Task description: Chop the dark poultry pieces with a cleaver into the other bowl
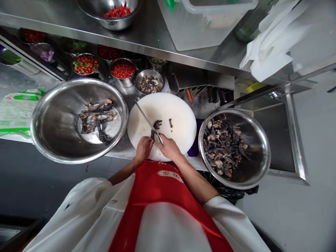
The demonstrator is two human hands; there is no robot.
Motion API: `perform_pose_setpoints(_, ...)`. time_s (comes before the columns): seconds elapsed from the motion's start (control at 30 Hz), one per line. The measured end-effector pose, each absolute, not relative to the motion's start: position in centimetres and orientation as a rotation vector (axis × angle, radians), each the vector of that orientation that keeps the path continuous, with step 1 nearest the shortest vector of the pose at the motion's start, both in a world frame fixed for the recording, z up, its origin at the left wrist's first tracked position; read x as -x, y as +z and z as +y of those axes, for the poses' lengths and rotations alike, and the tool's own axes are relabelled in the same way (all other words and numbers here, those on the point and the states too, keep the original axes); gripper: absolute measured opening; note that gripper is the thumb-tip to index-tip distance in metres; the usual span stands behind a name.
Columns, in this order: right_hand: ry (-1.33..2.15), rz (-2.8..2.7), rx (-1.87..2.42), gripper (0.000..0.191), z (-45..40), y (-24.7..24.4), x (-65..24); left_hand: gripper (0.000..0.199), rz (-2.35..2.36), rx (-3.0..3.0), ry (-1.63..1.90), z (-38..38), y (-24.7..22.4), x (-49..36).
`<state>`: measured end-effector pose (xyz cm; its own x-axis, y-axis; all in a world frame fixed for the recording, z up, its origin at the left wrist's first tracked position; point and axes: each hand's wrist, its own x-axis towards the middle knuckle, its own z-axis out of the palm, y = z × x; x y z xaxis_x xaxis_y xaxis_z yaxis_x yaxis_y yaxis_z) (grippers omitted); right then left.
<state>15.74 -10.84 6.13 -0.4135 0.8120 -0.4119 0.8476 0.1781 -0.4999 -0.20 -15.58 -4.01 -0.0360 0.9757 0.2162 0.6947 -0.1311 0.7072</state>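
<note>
On the round white cutting board (181,108), my left hand (144,148) pinches a black chicken foot (152,133) near the front edge. My right hand (169,148) is closed around the handle of a knife (145,116), whose blade slants up to the left across the board, over the chicken foot. Just right of the blade lies a dark clawed piece (158,124), and further right a short row of dark scraps (170,123). Whether the blade touches the foot I cannot tell.
Left of the board, a large steel bowl (52,115) holds several dark chicken feet. Another steel bowl (258,150), on the right, is heaped with dark cut pieces. Small bowls of chopped chilies (122,70) stand behind, under a steel shelf (147,43). A sink (275,136) is far right.
</note>
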Motion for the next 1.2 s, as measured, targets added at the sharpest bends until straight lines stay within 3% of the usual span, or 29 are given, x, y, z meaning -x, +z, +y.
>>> perform_pose_setpoints(0.13,-1.105,2.498,-1.741,0.047,-11.1,7.4,-15.8,0.013,1.766,-1.847,0.966,-15.6,-4.0,0.2)
perform_pose_setpoints(0.53,-1.053,2.331,-1.682,0.038,-10.4,4.7,-15.2,0.017,1.815,-1.786,0.846,-15.3,-3.5,0.2)
perform_pose_setpoints(0.87,-1.429,2.361,-2.138,0.047,-14.2,5.7,-21.4,0.039,1.885,-1.98,0.076,-10.8,-0.4,-2.0)
perform_pose_setpoints(1.0,-1.506,2.191,-2.383,0.046,-17.2,4.2,-25.1,0.05,1.804,-1.895,0.261,-6.4,-0.1,-0.8)
perform_pose_setpoints(1.2,-1.649,1.889,-2.529,0.049,-20.7,2.2,-28.6,0.056,1.974,-1.524,0.758,7.3,0.8,1.5)
